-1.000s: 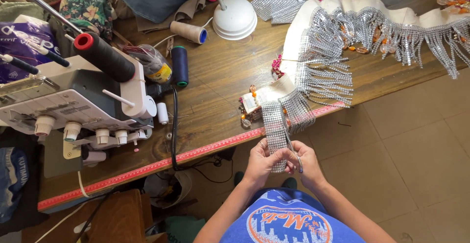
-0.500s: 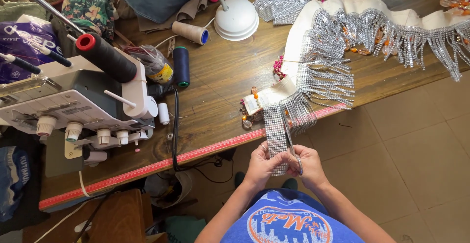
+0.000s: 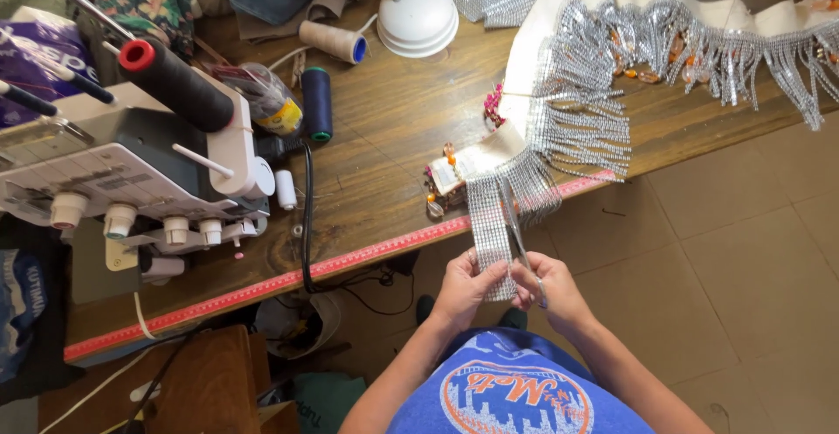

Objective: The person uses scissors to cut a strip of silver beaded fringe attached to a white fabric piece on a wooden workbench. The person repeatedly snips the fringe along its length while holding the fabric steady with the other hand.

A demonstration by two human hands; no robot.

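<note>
Below the desk edge, at six o'clock in the view: both hands work close together over the lap. Left hand (image 3: pixel 463 287) has its grip pinched shut on the lower end of a rhinestone mesh strip (image 3: pixel 488 224), thumb on top. Right hand (image 3: pixel 552 287) has its grip closed around the handles of the scissors (image 3: pixel 513 220); the blades point to twelve o'clock, lying along the right edge of the strip. Whether the blades are parted is too fine to tell.

The strip hangs off the desk (image 3: pixel 384 137), crossing the red measuring tape (image 3: pixel 350 264) fixed along its front edge. Its upper end meets a cream fabric band (image 3: pixel 535 45) carrying silver fringe (image 3: pixel 585 128), at one o'clock from the hands.

Step in hand, by my reading: trimming lengthwise along the strip. A clean cut calls for the left grip keeping the mesh taut and the blades staying between rows of stones.

Farther out, at ten o'clock: a serger (image 3: pixel 122 172) with a black thread cone (image 3: pixel 175 84), a navy spool (image 3: pixel 316 102), a beige spool (image 3: pixel 332 41). At twelve o'clock, a white lamp base (image 3: pixel 419 19). Tiled floor (image 3: pixel 743 250) at three o'clock.
</note>
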